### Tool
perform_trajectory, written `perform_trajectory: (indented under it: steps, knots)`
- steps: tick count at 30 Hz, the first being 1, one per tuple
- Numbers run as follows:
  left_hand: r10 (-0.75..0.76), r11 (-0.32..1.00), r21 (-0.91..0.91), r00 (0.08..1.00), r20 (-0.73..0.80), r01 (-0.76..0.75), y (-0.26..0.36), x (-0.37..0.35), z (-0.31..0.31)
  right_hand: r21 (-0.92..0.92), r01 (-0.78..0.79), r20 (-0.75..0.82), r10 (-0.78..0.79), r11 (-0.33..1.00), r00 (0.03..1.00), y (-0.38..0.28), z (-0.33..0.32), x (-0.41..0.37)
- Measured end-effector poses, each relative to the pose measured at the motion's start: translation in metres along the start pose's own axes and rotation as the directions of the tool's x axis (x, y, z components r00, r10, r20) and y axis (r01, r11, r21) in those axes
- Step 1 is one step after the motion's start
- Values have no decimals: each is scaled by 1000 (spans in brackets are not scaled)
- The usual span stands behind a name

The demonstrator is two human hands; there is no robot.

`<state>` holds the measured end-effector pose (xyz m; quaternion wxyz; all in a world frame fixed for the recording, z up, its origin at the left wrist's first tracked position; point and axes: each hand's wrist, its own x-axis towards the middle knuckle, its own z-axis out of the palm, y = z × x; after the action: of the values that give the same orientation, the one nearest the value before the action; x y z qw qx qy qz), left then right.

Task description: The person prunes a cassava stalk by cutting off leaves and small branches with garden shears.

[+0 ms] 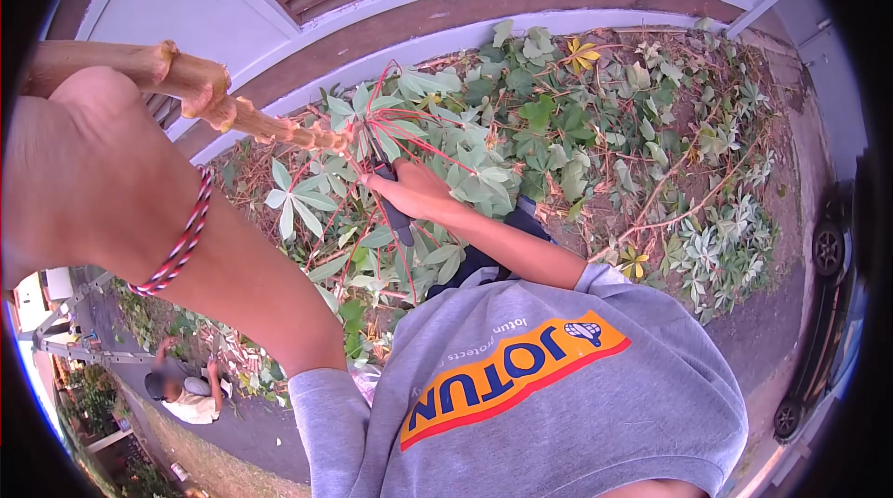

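The left hand (79, 149) is holding a thick stem (209, 98) up close to the camera. It is seen from the back, so its fingers are hidden, but it seems to be closed around the bare lower part of the stem. A bracelet (177, 242) is sitting on that wrist. The stem is running from the upper left out to the middle of the view and ending in a crown of leaves (400, 93) on thin red stalks (437, 149).

The right hand (414, 191) is reaching into that crown, fingers wrapped tight around the dark handle of a tool (398, 219). The tool's working end is lying among the leaves and cannot be made out.

The stem is looking woody, stiff and fairly light. Its knobs should give a dry, sure grip that keeps it from sliding. The bare wood below the crown is the best place to hold it, with fingers well back from the tool. The crown is making the far end floppy, and the red stalks are likely to snap easily.

Below, cut foliage (651, 154) is lying heaped along a wall (186, 5). Another person (186, 391) is crouching at lower left, and a car (828, 247) is standing at right.
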<state>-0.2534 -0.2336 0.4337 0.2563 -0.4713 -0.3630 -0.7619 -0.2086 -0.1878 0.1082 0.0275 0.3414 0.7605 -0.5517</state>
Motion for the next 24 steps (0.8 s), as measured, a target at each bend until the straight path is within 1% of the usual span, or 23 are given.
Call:
perform_trajectory:
  steps: [1, 3, 4, 6, 7, 9, 10, 12, 15, 16, 18, 19, 21, 22, 24]
  knots:
    - [3, 1000, 11, 1000, 2, -3, 5, -2, 0, 2, 6, 1, -6, 1000, 1000, -2, 0, 3]
    - [-16, 999, 30, 998, 58, 14, 10, -7, 2, 12, 28, -32, -28, 1000, 999, -7, 0, 7]
    - [2, 997, 72, 1000, 23, -3, 12, -10, 8, 14, 32, -30, -32, 999, 999, -9, -1, 9]
    - [21, 993, 115, 1000, -8, -20, 14, -9, 10, -65, 85, -18, -87, 994, 996, -12, -5, 12]
    - [17, 996, 89, 998, -54, -12, 15, -3, 8, -62, 87, -17, -88, 994, 996, -13, -6, 11]
    - [16, 998, 65, 995, -97, -9, 13, 2, 5, -70, 95, -26, -97, 993, 995, -14, -9, 9]
    - [61, 994, 94, 993, -103, -51, 10, 3, 4, -66, 97, -24, -99, 993, 995, -14, -10, 7]
    - [103, 988, 126, 989, -107, -90, 9, 6, 1, -124, 113, 14, -112, 986, 994, -10, -13, -1]
    - [84, 993, 96, 987, -138, -72, 14, 10, 5, -165, 108, 13, -107, 980, 994, 5, -6, 0]
    - [81, 992, 117, 970, -228, -55, 17, 6, 16, -162, 105, 9, -105, 981, 994, 8, -6, 1]
    - [77, 990, 134, 946, -314, -37, 22, 6, 16, -105, 109, -75, -117, 989, 990, 8, -7, 4]
    - [-1, 996, 84, 984, -177, 16, 28, 9, 4, -103, 108, -77, -116, 989, 990, 7, -8, 7]
    - [-78, 996, 46, 996, -33, 80, 37, 12, -1, -158, 164, -124, -184, 974, 975, 2, -14, 12]
    - [-161, 984, 52, 979, -124, 169, 42, 19, 2, -158, 164, -124, -185, 974, 975, -1, -19, 16]
    - [-239, 966, 50, 947, -212, 255, 42, 20, 1, -157, 163, -11, -167, 974, 986, -5, -28, 20]
